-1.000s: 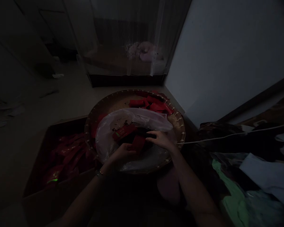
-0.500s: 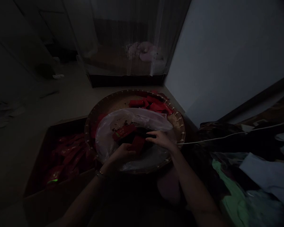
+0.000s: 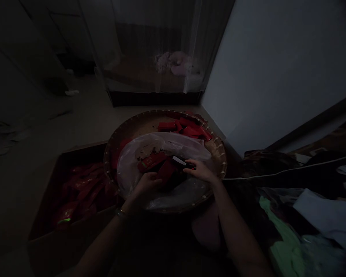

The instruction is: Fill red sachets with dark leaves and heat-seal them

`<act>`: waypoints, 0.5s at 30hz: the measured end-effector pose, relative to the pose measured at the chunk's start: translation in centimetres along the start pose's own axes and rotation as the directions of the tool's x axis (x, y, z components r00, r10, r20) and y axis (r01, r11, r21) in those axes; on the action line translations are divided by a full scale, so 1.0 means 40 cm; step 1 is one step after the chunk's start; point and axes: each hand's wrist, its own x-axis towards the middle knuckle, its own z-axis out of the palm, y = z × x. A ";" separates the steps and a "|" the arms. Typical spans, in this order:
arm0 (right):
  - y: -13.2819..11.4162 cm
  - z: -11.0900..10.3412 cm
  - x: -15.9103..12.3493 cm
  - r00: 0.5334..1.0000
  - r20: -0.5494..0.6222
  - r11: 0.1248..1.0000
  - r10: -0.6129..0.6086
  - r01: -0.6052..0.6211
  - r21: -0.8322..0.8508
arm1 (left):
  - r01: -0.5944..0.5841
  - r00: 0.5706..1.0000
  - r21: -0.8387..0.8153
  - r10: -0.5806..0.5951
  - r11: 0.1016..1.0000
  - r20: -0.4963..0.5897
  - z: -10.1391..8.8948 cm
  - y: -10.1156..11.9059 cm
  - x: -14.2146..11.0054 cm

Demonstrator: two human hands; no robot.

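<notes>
A round woven tray [image 3: 219,152] lies in front of me in dim light. A clear plastic bag [image 3: 129,169] rests on it, holding dark loose stuff and red packets. My left hand [image 3: 144,188] is closed on a red packet [image 3: 167,169] over the bag. My right hand [image 3: 202,171] pinches a small dark object with a pale end [image 3: 180,161] against that packet's upper edge. More red packets [image 3: 184,127] are piled at the tray's far side.
A cardboard box [image 3: 49,184] full of red packets stands to the left. A white cord [image 3: 276,173] runs off to the right over heaped cloth [image 3: 314,215]. A wall [image 3: 276,65] rises at the right, and a netted bed [image 3: 152,73] stands behind.
My right hand now holds a small dark object with a pale end at the packet's top. The red packet has tilted up a little in my left hand.
</notes>
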 end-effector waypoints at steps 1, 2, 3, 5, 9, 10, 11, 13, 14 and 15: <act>0.004 -0.002 -0.001 1.000 -0.002 1.000 0.000 0.000 -0.015 | -0.030 0.999 -0.003 0.030 1.000 -0.039 -0.006 0.000 0.006; 0.007 -0.003 -0.003 1.000 -0.004 0.999 -0.004 0.004 -0.047 | -0.054 0.996 -0.013 0.053 0.998 -0.076 -0.011 0.000 0.011; 0.009 -0.003 -0.005 1.000 -0.003 0.995 -0.010 0.009 -0.097 | -0.072 0.991 -0.025 0.069 0.997 -0.110 -0.016 0.001 0.016; 0.008 0.002 -0.010 1.000 0.008 0.975 -0.024 0.025 -0.221 | -0.084 0.986 -0.025 0.079 0.996 -0.150 -0.020 0.003 0.023; -0.026 0.020 -0.022 0.998 0.058 0.935 -0.025 0.044 -0.351 | -0.082 0.991 0.041 0.086 0.996 -0.100 -0.013 0.005 0.019; -0.040 0.024 -0.023 0.998 0.044 0.940 -0.034 0.047 -0.338 | -0.084 0.994 0.055 0.088 0.995 -0.067 -0.010 0.004 0.015; -0.055 0.028 -0.024 0.998 0.011 0.948 -0.054 0.055 -0.313 | -0.087 0.995 0.072 0.089 0.994 -0.036 -0.007 0.003 0.012; -0.082 0.039 -0.019 0.987 -0.103 0.966 -0.126 0.099 -0.240 | -0.079 0.997 0.108 0.078 0.991 0.018 0.000 -0.001 0.004; -0.092 0.048 -0.014 0.974 -0.151 0.970 -0.171 0.139 -0.201 | -0.065 0.997 0.122 0.061 0.990 0.041 0.003 -0.002 0.000; -0.099 0.059 -0.007 0.959 -0.187 0.970 -0.214 0.185 -0.158 | -0.046 0.997 0.129 0.039 0.991 0.061 0.006 -0.003 -0.004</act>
